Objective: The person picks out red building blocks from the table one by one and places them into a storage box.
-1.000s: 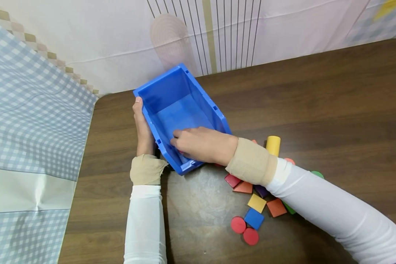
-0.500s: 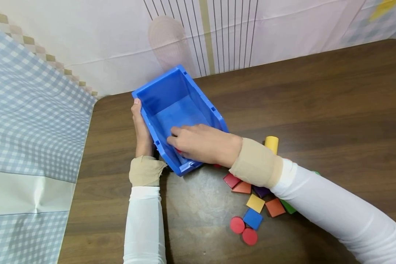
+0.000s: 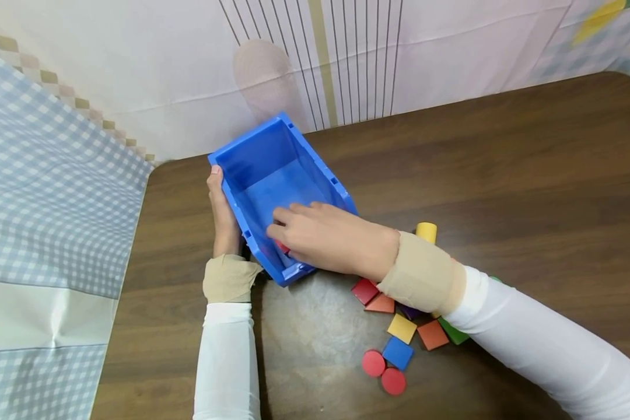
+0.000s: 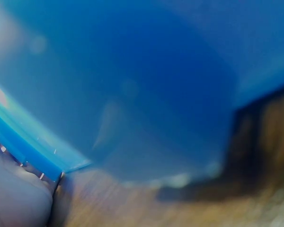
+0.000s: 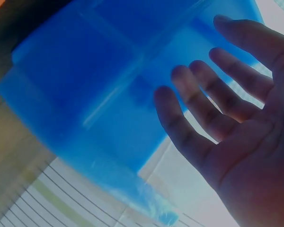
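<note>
A brown wooden table (image 3: 478, 175) stands against a pale cloth (image 3: 178, 58) with dark lines, and a blue-and-white check cloth (image 3: 52, 204) hangs to the left of the bin. The one blue bin (image 3: 257, 156) sits near the back edge, slanted so that its low lip faces the person, which seems to ease reaching in. The left hand (image 3: 224, 219) grips the bin's left side, thumb along the rim and other fingers hidden, probably to steady it. The right hand (image 3: 331, 239) reaches over the lip into the bin; from its wrist its fingers look slightly apart, with nothing seen in the palm. One red piece (image 3: 282, 247) shows inside the bin, just under that hand; whether fingertips touch it, I cannot tell. Right of the bin and nearer the person lie the other pieces, loosely bunched, likely for easy reach: two red discs (image 3: 373, 363), one blue block (image 3: 398, 353), one yellow block (image 3: 402, 329), one crimson block (image 3: 364, 291), two orange pieces (image 3: 433, 335) and one yellow cylinder (image 3: 426, 231). Purple (image 3: 409, 312) and green pieces (image 3: 454, 331) are partly covered by the right sleeve (image 3: 530, 326), so their count is uncertain.
</note>
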`<state>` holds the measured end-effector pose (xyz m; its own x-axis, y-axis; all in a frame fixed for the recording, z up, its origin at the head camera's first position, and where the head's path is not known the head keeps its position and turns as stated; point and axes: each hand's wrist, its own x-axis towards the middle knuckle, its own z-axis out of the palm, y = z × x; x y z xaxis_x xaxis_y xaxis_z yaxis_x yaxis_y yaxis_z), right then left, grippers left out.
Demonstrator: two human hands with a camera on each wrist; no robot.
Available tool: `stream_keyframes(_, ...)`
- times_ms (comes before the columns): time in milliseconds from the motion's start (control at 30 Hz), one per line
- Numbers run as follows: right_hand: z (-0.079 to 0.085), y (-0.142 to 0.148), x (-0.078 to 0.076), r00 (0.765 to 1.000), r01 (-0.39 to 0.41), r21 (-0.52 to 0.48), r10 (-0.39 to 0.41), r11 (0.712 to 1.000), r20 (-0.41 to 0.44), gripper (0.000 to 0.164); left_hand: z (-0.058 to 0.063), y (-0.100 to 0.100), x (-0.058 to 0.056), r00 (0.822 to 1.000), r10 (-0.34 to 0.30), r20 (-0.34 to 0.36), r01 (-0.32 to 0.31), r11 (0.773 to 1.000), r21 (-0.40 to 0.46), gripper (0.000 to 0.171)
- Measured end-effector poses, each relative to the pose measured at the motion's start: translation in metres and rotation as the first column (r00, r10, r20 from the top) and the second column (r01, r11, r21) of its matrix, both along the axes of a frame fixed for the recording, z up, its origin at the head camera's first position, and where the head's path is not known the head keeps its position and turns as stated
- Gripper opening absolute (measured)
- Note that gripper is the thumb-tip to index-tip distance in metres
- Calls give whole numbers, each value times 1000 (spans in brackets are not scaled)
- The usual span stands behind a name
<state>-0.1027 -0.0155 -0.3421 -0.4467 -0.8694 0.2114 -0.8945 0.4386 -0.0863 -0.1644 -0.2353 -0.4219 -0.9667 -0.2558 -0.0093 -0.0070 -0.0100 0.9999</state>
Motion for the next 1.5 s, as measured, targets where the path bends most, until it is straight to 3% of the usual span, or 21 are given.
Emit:
stream_keyframes(300,-3,13,9,1000,19,3,-19,1000,-17,28,-8,-3,5,1000,-7,-5,7,1000,-3,67)
stream_keyframes(600,1,22,18,1000,22,-29,-22,999,-16,35,-7,-6,9,1000,-10,6,10,999,-33,68)
stream_keyframes(1100,5,33,26,999,30,-90,-29,996,12,28,-5,-7,7,1000,-9,-3,9,999,-39,66)
stream_keyframes(1500,9,38,38,1000,14,-13,-14,1000,-12,38,-2,-5,5,999,-38,-5,38,998,-48,65)
